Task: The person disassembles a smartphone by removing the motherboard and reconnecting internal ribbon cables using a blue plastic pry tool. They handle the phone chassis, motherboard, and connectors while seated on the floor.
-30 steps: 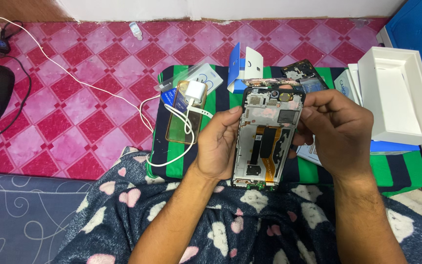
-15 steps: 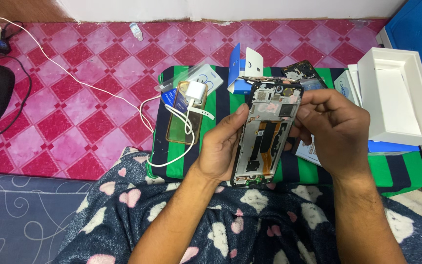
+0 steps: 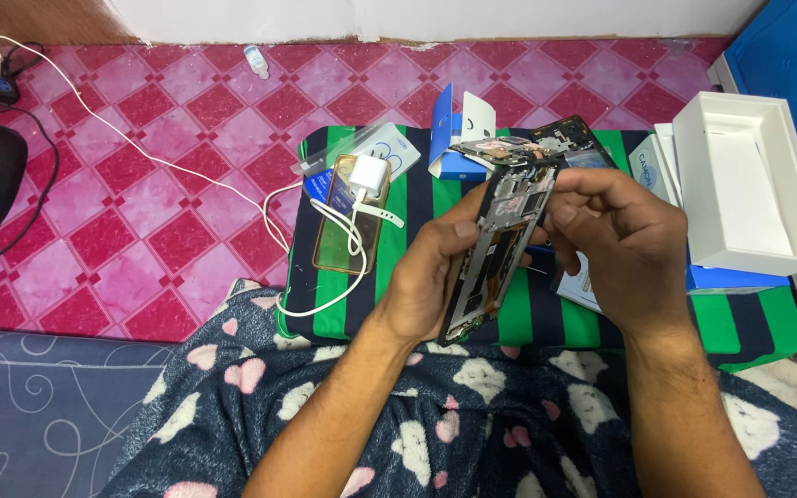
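Phone frame (image 3: 495,249) tilted in both hands above striped cloth (image 3: 417,198), pink tiled floor (image 3: 177,212).

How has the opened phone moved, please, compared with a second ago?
Yes: the phone has turned from face-up to nearly edge-on, its top tilted right toward the white box, held by both hands.
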